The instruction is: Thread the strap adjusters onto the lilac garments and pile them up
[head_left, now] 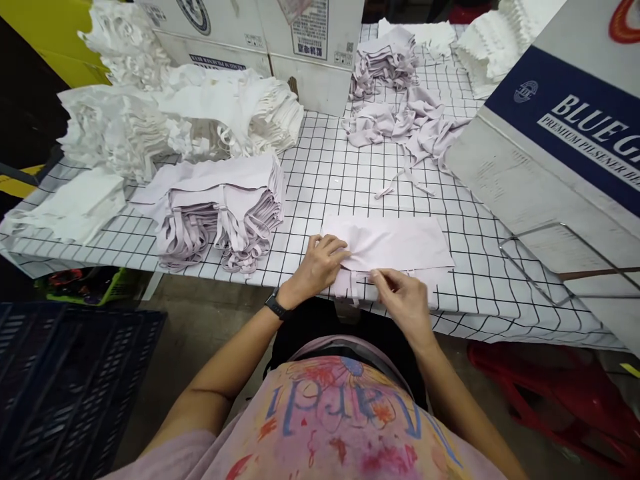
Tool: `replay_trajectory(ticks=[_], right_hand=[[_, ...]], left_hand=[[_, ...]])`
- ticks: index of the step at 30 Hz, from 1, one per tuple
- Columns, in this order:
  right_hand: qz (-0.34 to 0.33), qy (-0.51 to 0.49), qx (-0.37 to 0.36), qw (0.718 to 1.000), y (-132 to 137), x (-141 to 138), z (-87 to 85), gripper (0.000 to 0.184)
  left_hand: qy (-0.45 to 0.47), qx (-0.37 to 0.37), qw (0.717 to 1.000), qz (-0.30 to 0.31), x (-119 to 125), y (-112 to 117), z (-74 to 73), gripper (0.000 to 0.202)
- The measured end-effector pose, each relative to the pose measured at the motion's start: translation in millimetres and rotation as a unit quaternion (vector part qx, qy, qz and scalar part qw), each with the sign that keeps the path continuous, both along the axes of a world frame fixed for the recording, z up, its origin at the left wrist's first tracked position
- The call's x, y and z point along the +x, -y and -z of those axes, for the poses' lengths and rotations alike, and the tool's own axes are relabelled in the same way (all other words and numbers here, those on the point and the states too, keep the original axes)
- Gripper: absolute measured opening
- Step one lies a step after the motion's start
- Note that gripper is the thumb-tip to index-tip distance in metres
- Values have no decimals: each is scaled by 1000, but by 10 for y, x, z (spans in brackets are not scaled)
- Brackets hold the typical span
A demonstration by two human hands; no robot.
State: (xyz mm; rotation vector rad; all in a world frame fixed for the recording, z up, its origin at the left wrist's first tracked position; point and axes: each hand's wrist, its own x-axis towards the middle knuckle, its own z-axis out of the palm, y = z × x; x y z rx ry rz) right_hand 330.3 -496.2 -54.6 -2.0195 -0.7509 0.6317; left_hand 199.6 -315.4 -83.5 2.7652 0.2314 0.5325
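Observation:
A pale lilac fabric piece (400, 243) lies flat near the front edge of the table with the checked cloth (330, 173). My left hand (320, 263) rests on the fabric's left end, fingers curled and pressing it down. My right hand (403, 297) pinches the fabric's near edge where thin straps hang over the table edge. A black band sits on my left wrist.
A stack of folded lilac pieces (225, 207) sits left of my hands. White fabric piles (150, 113) fill the back left. Loose lilac pieces (400, 120) lie at the back. Cardboard boxes (280, 40) stand behind; a large box (560, 153) leans at right. A dark crate (65, 380) is lower left.

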Motion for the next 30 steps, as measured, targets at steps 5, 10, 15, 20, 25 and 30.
replay_trajectory(ticks=[5, 10, 15, 20, 25, 30], right_hand=[[-10, 290, -39, 956, 148, 740, 135, 45], [15, 341, -186, 921, 224, 1358, 356, 55], [70, 357, -113, 925, 227, 1619, 429, 52], [65, 373, -74, 922, -29, 1777, 539, 48], [78, 385, -82, 916, 7, 1934, 570, 33], [102, 348, -56, 930, 47, 1895, 508, 27]], left_hand=[[-59, -52, 997, 10, -192, -226, -68, 34], [-96, -28, 991, -85, -258, -325, -116, 44], [-51, -32, 980, -188, -123, -384, -99, 31], [-80, -50, 977, -192, 190, -477, -145, 39], [-116, -28, 959, -255, 278, -576, -159, 35], [-79, -100, 960, -250, 299, -653, -137, 27]])
